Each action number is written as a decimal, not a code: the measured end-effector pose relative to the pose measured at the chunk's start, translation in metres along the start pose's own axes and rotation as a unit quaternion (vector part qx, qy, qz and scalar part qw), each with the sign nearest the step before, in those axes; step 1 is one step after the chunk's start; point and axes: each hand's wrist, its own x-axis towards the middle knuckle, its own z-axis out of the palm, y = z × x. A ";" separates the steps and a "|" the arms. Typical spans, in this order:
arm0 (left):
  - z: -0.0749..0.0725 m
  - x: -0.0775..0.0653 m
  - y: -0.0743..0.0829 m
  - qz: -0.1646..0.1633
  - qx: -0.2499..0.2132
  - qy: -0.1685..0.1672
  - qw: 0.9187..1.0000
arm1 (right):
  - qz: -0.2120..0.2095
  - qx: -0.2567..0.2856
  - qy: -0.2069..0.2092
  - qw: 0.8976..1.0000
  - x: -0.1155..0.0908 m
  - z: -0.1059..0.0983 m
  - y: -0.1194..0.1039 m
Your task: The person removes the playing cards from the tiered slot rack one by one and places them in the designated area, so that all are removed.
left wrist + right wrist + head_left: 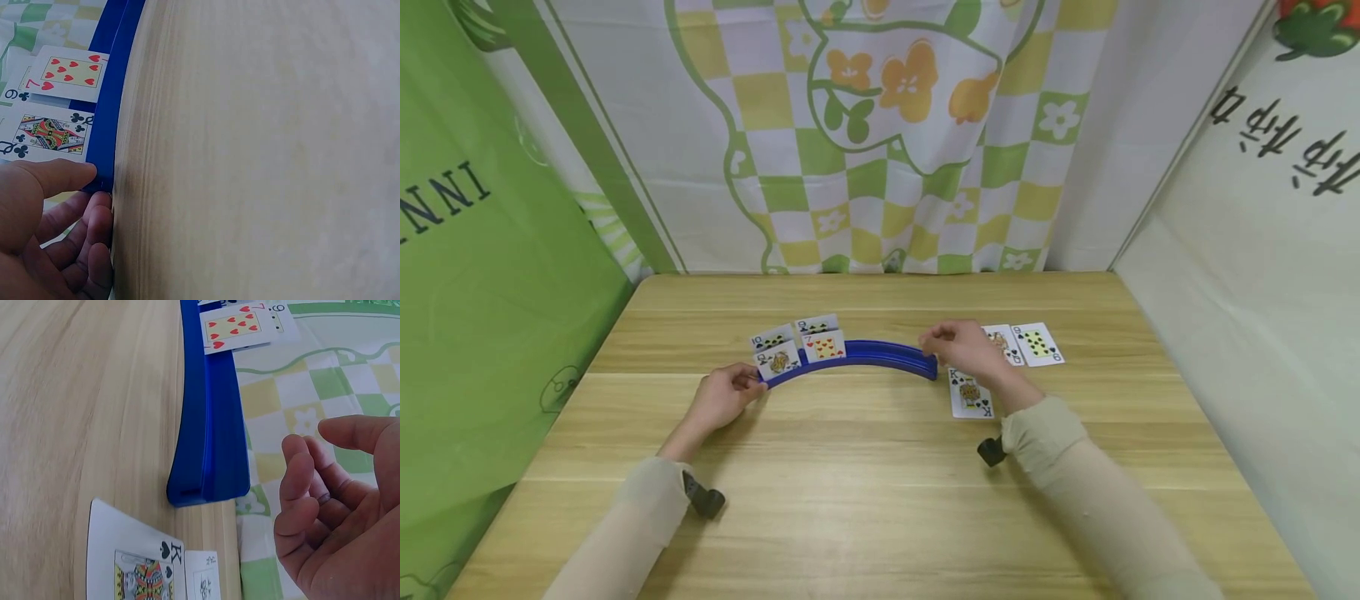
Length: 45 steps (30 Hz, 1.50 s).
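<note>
The glossy blue, curved, plastic-looking card holder (880,352) lies on the pale wood-grain desk (850,483); the left grip (724,393), a bare hand, pinches the holder's left end; the right grip (970,346) is near the holder's right end, fingers loosely curled, thumb apart from them, nothing held; the white rectangular queen-of-clubs card (778,361) and red-pipped seven-of-hearts card (824,347) stand in the holder's left half; the white king-of-spades card (970,396) lies just beside the holder's right end.
</note>
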 end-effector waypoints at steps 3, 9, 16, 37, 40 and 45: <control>0.000 0.000 0.000 0.000 0.000 0.001 1.000 | -0.004 -0.004 -0.001 1.000 0.001 0.003 -0.002; 0.001 0.000 0.000 0.001 0.000 0.003 1.000 | -0.008 0.004 -0.001 1.000 0.003 0.008 -0.007; 0.001 -0.001 -0.002 -0.003 0.003 0.005 1.000 | -0.016 0.005 0.005 1.000 0.004 0.015 -0.014; -0.001 -0.001 0.004 -0.004 -0.002 0.001 1.000 | -0.040 0.026 0.006 0.999 0.020 0.041 -0.026; -0.001 -0.001 0.003 -0.005 -0.004 -0.001 1.000 | -0.047 0.034 0.002 0.998 0.021 0.044 -0.026; 0.000 -0.002 0.003 -0.008 -0.004 -0.001 1.000 | -0.048 0.034 0.005 0.998 0.023 0.051 -0.029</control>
